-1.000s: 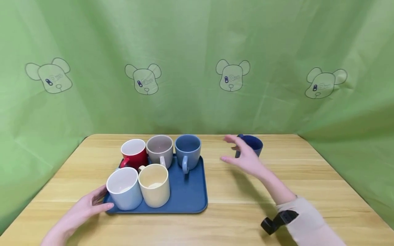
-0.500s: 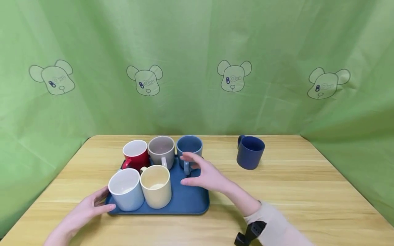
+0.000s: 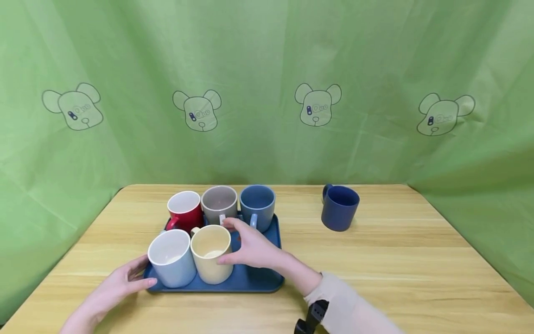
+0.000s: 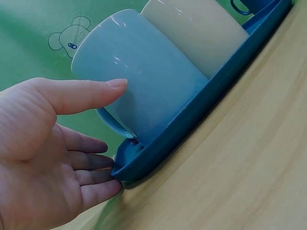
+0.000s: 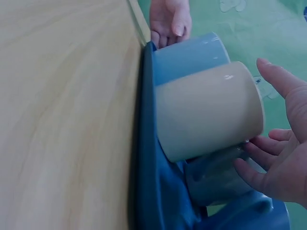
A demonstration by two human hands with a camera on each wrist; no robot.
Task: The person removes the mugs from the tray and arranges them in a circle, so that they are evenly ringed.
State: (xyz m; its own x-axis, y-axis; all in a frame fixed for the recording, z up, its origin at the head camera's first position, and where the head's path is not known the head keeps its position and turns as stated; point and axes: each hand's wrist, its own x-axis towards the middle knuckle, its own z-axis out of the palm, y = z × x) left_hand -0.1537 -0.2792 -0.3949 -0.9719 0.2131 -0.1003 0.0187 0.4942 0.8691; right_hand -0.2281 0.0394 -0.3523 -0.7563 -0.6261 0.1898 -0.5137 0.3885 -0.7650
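Observation:
A navy tray (image 3: 260, 280) carries several mugs. At its front left stands a light blue mug (image 3: 173, 262), with a cream mug (image 3: 210, 266) right beside it. My left hand (image 3: 118, 280) lies at the tray's left front corner; in the left wrist view its relaxed fingertips touch the tray's edge, and the thumb extends in front of the light blue mug. Around the cream mug's right side my right hand (image 3: 254, 248) is spread. In the right wrist view its thumb (image 5: 280, 79) stands apart from the mug, while some fingertips are close to the rim; contact is unclear.
Along the tray's back row stand a red mug (image 3: 187, 219), a grey mug (image 3: 217, 211) and a blue mug (image 3: 258, 211). A dark blue mug (image 3: 339, 215) stands on the wooden table (image 3: 396, 260) to the right. Green cloth (image 3: 258, 139) hangs behind.
My right hand has moved left and toward me, away from the dark blue mug, across the tray to the cream mug. My left hand has stayed at the tray corner.

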